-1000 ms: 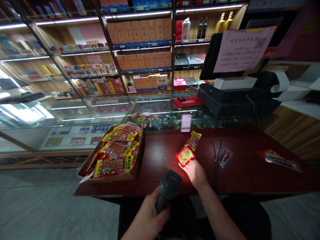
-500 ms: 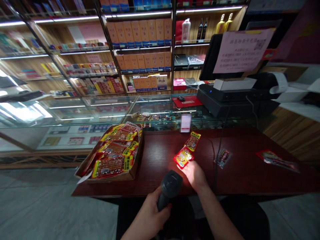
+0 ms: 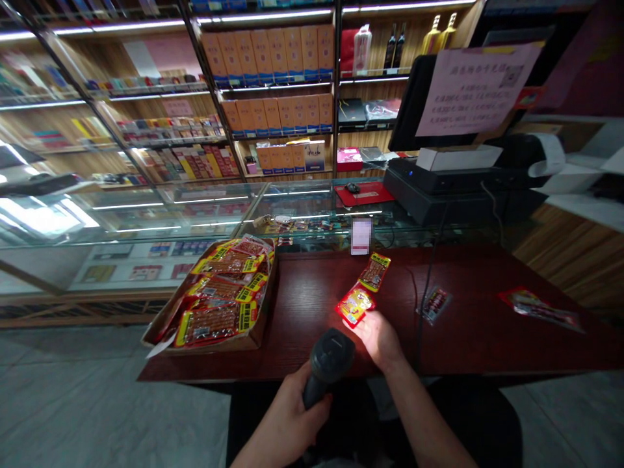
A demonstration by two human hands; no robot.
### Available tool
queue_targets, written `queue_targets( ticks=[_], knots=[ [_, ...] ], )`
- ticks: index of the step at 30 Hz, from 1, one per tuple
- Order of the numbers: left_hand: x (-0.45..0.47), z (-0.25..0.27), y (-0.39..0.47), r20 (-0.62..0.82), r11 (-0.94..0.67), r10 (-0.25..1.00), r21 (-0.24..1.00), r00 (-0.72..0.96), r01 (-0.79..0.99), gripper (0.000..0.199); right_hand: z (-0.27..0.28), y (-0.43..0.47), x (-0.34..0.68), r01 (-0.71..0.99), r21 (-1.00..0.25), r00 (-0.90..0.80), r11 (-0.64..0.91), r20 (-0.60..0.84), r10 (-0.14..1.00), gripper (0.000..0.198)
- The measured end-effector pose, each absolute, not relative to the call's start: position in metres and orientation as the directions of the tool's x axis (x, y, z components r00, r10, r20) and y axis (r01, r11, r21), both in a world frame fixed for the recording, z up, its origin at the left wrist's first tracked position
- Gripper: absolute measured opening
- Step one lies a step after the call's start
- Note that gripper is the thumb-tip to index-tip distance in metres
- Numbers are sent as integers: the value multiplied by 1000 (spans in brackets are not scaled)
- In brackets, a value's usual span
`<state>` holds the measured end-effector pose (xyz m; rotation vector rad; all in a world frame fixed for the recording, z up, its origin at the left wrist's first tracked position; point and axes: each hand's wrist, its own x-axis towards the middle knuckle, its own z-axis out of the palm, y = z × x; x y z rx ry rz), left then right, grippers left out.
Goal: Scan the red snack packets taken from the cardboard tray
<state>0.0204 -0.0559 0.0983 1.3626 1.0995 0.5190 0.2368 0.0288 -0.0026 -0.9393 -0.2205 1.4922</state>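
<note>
My left hand is wrapped round the handle of a dark barcode scanner, its head pointing forward over the counter's near edge. Between the fingers and thumb of my right hand is a red and yellow snack packet, lit brightly by the scanner's light. A second snack packet, with brown contents showing, lies on the counter just beyond it. To the left stands an open cardboard box filled with several similar snack packets.
On the right of the dark red counter lie a small clear packet and a longer red packet. A cable hangs across the view. Behind are a glass showcase, a mouse and a monitor.
The view has shifted very slightly. Both hands keep their grips on the scanner and the snack packet, with hardly any movement.
</note>
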Motion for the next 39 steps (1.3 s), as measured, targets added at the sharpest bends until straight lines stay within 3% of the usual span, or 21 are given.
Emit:
queue_targets(
  ticks=[5,13,22,27,32,39],
  knots=[
    [17,98,-55,-307,195,836,941,455,278,10,1,29,236,-745,-638,130,-195,-426,895,25],
    [24,76,-46,-308,201,840,941,447,271,22,5,27,230,-763,-603,127,-231,-491,862,27],
    [30,59,-37,-270,190,875,955,401,227,20,4,25,225,-729,-648,53,-219,-373,926,27],
    [31,54,-33,-254,159,883,953,395,257,19,6,21,223,-688,-684,56,-243,-385,921,24],
    [30,63,-35,-238,126,866,955,440,268,25,10,22,224,-702,-654,-17,-280,-378,926,24],
    [8,99,-54,-271,119,839,937,471,328,29,3,28,231,-700,-628,3,-341,-480,877,24]
  ],
)
